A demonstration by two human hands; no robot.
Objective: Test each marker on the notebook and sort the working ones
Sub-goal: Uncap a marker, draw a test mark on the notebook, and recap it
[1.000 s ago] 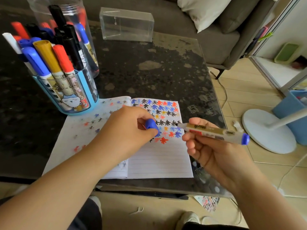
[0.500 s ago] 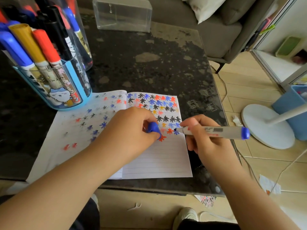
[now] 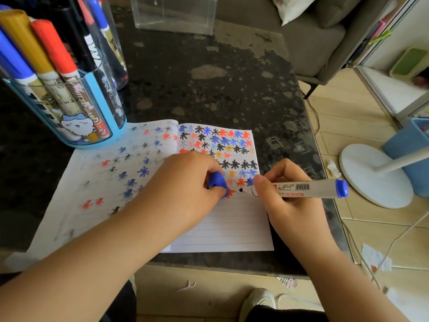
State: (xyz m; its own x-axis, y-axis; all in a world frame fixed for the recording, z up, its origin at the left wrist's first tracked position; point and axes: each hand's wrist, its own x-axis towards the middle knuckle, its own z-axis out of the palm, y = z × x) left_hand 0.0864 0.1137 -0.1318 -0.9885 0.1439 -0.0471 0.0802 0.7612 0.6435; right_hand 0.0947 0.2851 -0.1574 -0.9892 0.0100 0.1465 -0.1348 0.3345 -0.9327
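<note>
Right now the right hand (image 3: 287,201) pinches the marker (image 3: 301,188), and its tip sits on the notebook (image 3: 222,224) page just past the last star. The left hand (image 3: 185,182) rests on the page and curls round the blue cap (image 3: 217,182). If that hand slides, it could smear wet ink. If the notebook slips on the table (image 3: 209,89), the line could go crooked

Single head-worn view, wide-angle. Looks forward and steeply down from above the near edge of the dark speckled stone bench (image 3: 209,89), close over the open lined paper notebook (image 3: 220,228); floor tiles at right.
</note>
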